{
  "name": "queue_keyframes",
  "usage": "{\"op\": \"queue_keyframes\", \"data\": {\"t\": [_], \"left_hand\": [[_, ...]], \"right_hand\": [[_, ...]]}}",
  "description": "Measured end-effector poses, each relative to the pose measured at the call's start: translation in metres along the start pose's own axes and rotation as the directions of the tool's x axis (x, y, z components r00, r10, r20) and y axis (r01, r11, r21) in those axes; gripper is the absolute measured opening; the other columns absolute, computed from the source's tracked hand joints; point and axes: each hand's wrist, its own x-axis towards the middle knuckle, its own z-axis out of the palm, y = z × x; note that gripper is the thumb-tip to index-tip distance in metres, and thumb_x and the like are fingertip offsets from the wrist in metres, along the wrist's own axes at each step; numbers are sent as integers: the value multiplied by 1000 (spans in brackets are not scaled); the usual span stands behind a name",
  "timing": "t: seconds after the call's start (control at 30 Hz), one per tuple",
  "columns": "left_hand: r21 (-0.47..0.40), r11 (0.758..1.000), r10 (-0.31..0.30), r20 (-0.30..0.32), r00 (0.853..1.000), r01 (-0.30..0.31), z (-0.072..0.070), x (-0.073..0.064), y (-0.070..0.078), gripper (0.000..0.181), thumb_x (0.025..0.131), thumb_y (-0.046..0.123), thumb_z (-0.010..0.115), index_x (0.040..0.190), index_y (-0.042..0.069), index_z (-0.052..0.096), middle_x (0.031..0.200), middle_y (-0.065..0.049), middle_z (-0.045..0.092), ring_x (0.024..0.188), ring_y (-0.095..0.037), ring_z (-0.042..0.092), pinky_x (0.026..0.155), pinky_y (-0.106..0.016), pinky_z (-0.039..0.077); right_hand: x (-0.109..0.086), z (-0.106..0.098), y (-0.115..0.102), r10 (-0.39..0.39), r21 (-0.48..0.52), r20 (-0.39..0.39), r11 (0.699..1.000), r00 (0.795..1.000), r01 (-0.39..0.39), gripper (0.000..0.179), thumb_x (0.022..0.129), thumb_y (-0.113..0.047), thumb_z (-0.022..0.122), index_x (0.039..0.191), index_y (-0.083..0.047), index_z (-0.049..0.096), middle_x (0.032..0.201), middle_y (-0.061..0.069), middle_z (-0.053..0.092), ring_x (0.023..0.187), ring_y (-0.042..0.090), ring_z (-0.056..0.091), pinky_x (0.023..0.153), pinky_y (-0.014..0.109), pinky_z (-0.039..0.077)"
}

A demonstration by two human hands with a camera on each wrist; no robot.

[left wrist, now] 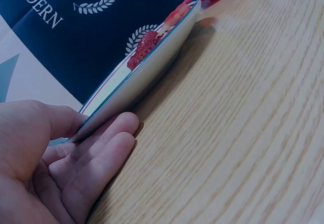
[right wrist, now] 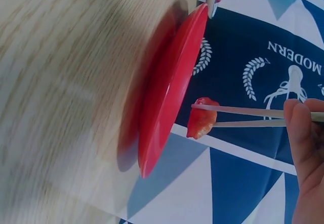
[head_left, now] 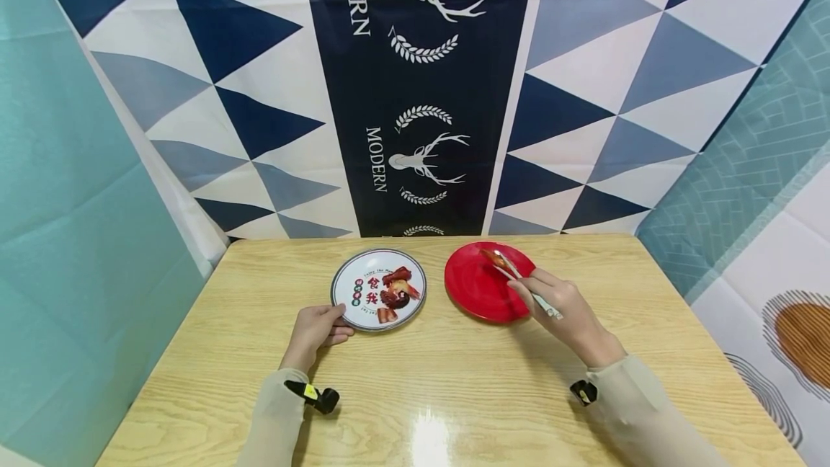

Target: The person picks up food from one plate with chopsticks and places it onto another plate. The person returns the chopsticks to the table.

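My left hand [head_left: 315,334] holds the near left rim of a white plate [head_left: 355,276] with printed food pictures and lettering. In the left wrist view its thumb [left wrist: 63,120] lies on the rim and the fingers [left wrist: 109,148] reach beneath the plate. My right hand [head_left: 563,308] grips a pair of pale chopsticks [head_left: 540,300] over a red plate [head_left: 463,279]. Pinched between the chopstick tips is a small glossy red-orange piece of food [right wrist: 203,120]. In the right wrist view that piece hangs above the red plate's face, apart from it.
Both plates stand side by side toward the back of a light wood table [head_left: 402,380]. Close behind the table's back edge hangs a patterned cloth [head_left: 428,78]. A teal cloth [head_left: 84,200] borders the left side, and another patterned cloth [head_left: 733,186] the right.
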Motion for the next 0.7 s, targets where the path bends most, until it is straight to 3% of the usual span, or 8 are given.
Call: {"op": "queue_keyframes", "data": {"t": [0.43,0.7], "left_hand": [[3,1000,-2,9,1000,2,0,-2,0,36,104,24,62,119,-8,69,80,-11,75,67,-13,75,67,-25,67],[-6,1000,5,12,1000,-5,0,-1,0,36,104,23,62,119,-9,69,80,-11,75,67,-14,75,68,-26,67]], "right_hand": [[4,-3,-4,-36,2,-8,999,999,36,50,107,-43,52,92,-3,78,79,0,66,62,6,60,62,19,63],[4,-7,-6,-28,-30,37,999,999,29,54,108,-46,47,93,-4,78,80,2,67,62,8,63,62,25,65]]}}
